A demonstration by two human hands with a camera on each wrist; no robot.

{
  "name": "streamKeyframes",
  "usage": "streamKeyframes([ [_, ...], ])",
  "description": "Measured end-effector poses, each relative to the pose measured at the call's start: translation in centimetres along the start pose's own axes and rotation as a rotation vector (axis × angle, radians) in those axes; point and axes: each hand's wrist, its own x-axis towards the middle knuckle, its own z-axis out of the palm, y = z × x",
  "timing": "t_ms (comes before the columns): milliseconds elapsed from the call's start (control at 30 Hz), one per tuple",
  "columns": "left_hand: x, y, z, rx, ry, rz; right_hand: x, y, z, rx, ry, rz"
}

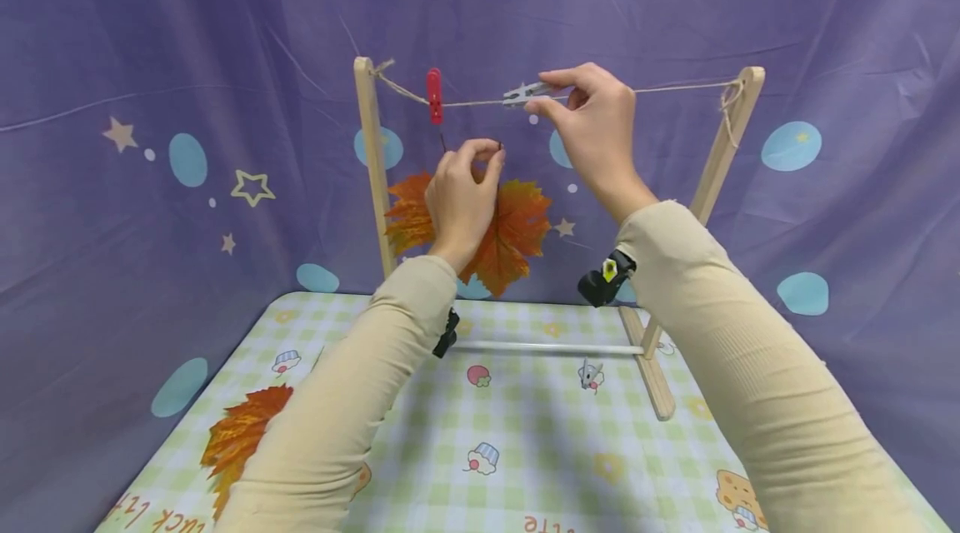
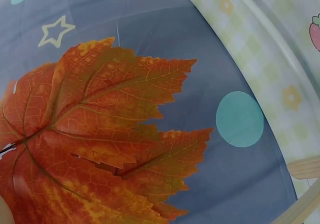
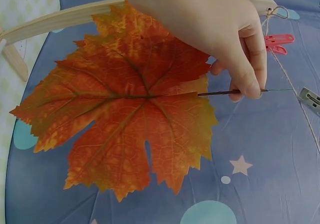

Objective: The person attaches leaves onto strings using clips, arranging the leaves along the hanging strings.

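My left hand [image 1: 461, 204] pinches the dark stem [image 3: 220, 93] of an orange-red artificial maple leaf [image 1: 516, 221], which hangs below the fingers. Above and to its right, my right hand [image 1: 598, 123] holds a grey clothespin [image 1: 519, 95] between thumb and fingers, at the string [image 1: 678, 89]. The stem's thin tip points toward that clothespin in the right wrist view, a little apart from it. A red clothespin [image 1: 435, 96] sits on the string farther left, with a second leaf [image 1: 408, 212] hanging beneath it, partly hidden by my left hand.
A wooden frame [image 1: 369, 150] carries the string between two posts, with a white rod [image 1: 547, 346] low across it. Another leaf [image 1: 242, 433] lies on the checked tablecloth [image 1: 427, 425], partly behind my left sleeve. A grey clothespin [image 1: 588, 373] lies near the right foot.
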Motion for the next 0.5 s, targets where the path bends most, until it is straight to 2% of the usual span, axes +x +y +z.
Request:
streamKeyframes([
  [233,-0.31,0.09,0.07,-0.013,-0.011,0.000,0.52,-0.10,0.38,-0.063,-0.059,0.012],
  [500,-0.82,-0.50,0.27,-0.006,-0.002,0.005,0.59,-0.35,0.55,-0.165,-0.146,0.007],
])
